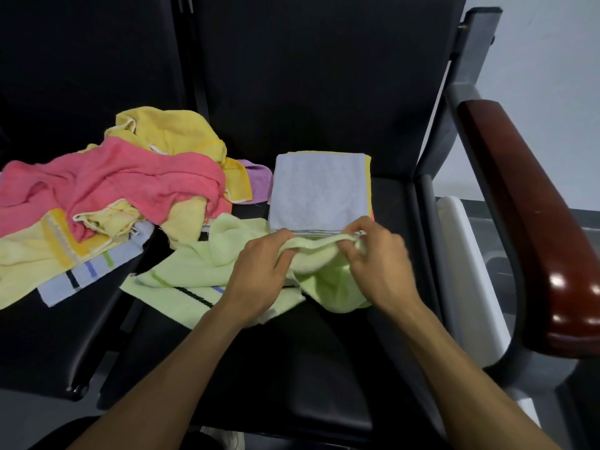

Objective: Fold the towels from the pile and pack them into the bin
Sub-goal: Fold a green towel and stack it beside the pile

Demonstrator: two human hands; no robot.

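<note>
Green terry is what you have in both hands: the green towel (207,280) lies across the near middle of the black seat (292,368), its striped end trailing left and its bunched end under your fingers. Your left hand (259,271) has its fingers curled into a top edge of the cloth, and your right hand (376,264) pinches the same edge just to the right, thumb and fingers closed on it. The two hands sit close together, so the strip held between them is short and rumpled.

The towel's long axis runs left to right, with most of the loose cloth lying left of your left hand. To my eye that hand is the nearer one for drawing the edge out and flattening it before any fold.

Just beyond your hands, touching or nearly touching the held edge, is the folded stack (319,190), pale blue on top with yellow showing at its right side. The unfolded pile (113,190) of pink and yellow towels sprawls on the far left, spilling across the gap onto the next seat.

A white bin (467,271) stands to the right between the seat and a dark red armrest (526,206); I cannot tell what is in it. Beyond that are a grey floor and a pale wall.
</note>
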